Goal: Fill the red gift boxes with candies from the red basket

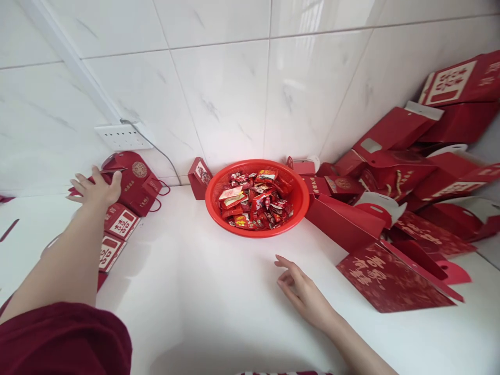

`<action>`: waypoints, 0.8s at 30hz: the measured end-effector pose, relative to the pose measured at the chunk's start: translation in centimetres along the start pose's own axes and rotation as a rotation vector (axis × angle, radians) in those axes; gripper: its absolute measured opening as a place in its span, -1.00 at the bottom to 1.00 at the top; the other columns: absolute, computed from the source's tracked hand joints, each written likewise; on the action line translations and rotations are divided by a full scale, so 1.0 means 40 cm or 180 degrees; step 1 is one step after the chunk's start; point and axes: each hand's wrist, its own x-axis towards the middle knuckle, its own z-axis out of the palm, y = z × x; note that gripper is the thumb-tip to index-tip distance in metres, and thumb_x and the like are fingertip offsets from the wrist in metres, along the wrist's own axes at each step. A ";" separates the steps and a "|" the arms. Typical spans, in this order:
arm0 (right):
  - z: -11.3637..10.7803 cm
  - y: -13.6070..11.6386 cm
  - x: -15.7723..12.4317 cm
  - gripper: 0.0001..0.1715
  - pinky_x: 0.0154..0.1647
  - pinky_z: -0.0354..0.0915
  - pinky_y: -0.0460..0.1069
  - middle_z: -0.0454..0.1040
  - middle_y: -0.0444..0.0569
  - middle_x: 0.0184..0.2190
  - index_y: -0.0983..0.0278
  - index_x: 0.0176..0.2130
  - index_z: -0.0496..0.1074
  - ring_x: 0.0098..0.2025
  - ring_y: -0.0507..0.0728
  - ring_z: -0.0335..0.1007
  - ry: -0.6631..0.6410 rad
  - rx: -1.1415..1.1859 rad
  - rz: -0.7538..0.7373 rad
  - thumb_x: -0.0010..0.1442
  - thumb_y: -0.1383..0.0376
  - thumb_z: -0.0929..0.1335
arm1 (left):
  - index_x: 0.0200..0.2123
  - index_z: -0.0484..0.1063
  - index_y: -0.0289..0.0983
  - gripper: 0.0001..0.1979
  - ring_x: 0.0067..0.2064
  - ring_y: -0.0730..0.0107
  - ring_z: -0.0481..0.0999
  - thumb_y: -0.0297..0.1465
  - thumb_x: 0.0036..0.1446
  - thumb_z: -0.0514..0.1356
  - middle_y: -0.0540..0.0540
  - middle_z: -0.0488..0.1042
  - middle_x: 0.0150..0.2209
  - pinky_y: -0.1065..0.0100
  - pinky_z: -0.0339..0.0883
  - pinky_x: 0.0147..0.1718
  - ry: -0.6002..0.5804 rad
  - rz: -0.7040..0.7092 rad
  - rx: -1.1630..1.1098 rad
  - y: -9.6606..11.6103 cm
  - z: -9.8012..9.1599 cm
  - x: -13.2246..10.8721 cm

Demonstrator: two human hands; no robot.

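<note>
My left hand (97, 188) reaches out to the left with its fingers spread, over a group of red gift boxes. It is at the side of a red box with cord handles (136, 182); whether the palm touches a box is hidden. Just below lie smaller red boxes (122, 224) with white printed panels. My right hand (299, 289) hovers low over the white table, fingers loosely curled and apart, with nothing in them. Beyond it stands a red plastic basket (255, 233) holding many wrapped candies (260, 200).
Many red gift boxes (402, 281) are heaped along the right side, some with open flaps. A small red box (199, 177) stands left of the basket. A power socket (124, 138) with a grey cable (156, 148) is on the tiled wall (222, 94) behind.
</note>
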 end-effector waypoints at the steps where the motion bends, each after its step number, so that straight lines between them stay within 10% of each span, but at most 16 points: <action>1: -0.011 -0.004 0.001 -0.46 -0.11 0.52 0.05 0.42 0.11 0.08 0.13 0.32 0.07 -0.12 0.11 0.52 0.0105 -0.0134 -0.0109 0.41 0.31 0.20 | 0.22 -0.03 -0.88 0.07 0.42 -0.42 -0.37 0.00 0.10 0.29 -0.83 -0.31 0.35 -0.59 -0.56 0.05 0.0031 0.0133 0.0071 0.016 0.000 -0.012; 5: -0.107 -0.024 -0.018 -0.59 0.02 0.47 0.13 0.48 0.10 0.06 0.17 0.16 0.34 0.03 0.20 0.49 0.0967 -0.1077 -0.0834 0.35 0.41 0.27 | 0.35 -0.07 -0.61 -0.09 0.43 -0.38 -0.31 -0.11 0.23 0.23 -0.61 -0.26 0.41 -0.54 -0.45 0.16 0.0233 0.1256 0.0312 0.134 0.022 -0.122; 9: -0.282 -0.022 -0.091 -0.65 -0.08 0.46 0.10 0.58 0.05 -0.13 0.21 -0.03 0.48 -0.10 0.20 0.55 0.2732 -0.1786 -0.1113 0.22 0.50 0.36 | 0.37 0.08 -0.40 -0.19 0.45 -0.29 -0.21 -0.23 0.16 0.31 -0.38 -0.22 0.45 -0.32 -0.21 0.31 0.0060 0.2551 0.0271 0.301 0.044 -0.332; 13: -0.496 0.054 -0.175 -0.77 -0.11 0.41 0.07 0.57 0.14 -0.13 0.29 -0.10 0.53 -0.08 0.22 0.50 0.3997 -0.2540 -0.0268 0.22 0.38 0.36 | 0.36 0.12 -0.11 -0.35 0.40 0.01 0.11 -0.32 0.25 0.22 -0.15 -0.03 0.44 0.00 0.07 0.33 -0.1253 0.3596 -0.0192 0.412 0.053 -0.606; 18: -0.732 0.226 -0.208 -0.69 -0.16 0.27 0.05 0.53 0.11 -0.28 0.30 -0.10 0.58 -0.18 0.16 0.42 0.3718 -0.2080 0.1627 0.18 0.25 0.38 | 0.39 0.05 -0.03 -0.39 0.37 0.11 0.21 -0.15 0.33 0.11 -0.08 0.08 0.41 0.03 0.11 0.32 -0.3418 0.4444 -0.0326 0.426 0.102 -0.891; 24: -0.871 0.353 -0.142 -0.74 -0.34 0.12 0.03 0.41 -0.02 -0.51 0.42 -0.35 0.59 -0.48 0.04 0.20 0.3615 -0.2197 0.1322 0.12 0.29 0.35 | 0.43 -0.10 0.01 -0.35 0.45 0.07 -0.02 -0.07 0.36 0.03 -0.03 -0.07 0.45 -0.07 -0.16 0.40 -0.3629 0.3644 -0.0442 0.425 0.172 -0.976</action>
